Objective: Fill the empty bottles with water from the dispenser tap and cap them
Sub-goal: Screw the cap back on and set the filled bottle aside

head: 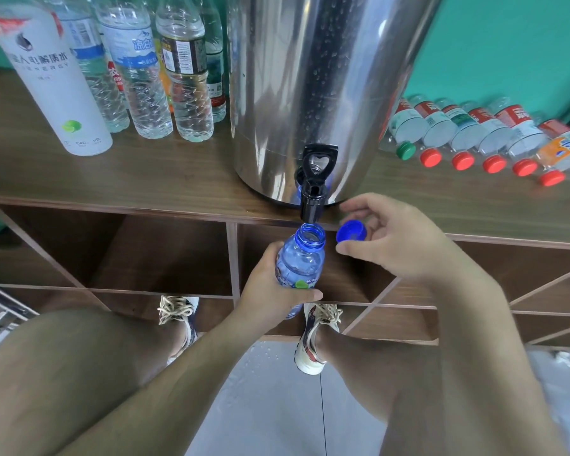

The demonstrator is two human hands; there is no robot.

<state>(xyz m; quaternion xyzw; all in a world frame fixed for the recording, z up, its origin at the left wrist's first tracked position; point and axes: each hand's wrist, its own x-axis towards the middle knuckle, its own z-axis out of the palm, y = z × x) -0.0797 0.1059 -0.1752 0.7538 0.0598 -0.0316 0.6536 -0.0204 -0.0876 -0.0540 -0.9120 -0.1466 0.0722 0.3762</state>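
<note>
Left hand (270, 284) grips the uncapped blue bottle (301, 258), mouth directly beneath the black tap (313, 192) of the steel dispenser (310, 77). Right hand (389, 238) pinches the blue cap (351, 231) just beside the bottle mouth.

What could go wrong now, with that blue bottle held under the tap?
The blue bottle has a narrow mouth just under the tap spout and is held in mid-air by the left hand alone. A small drift could send water onto the floor, which already shows droplets near the shoes.
The blue cap is only pinched by the right hand. If that hand also works the black tap lever, the cap may drop.
</note>
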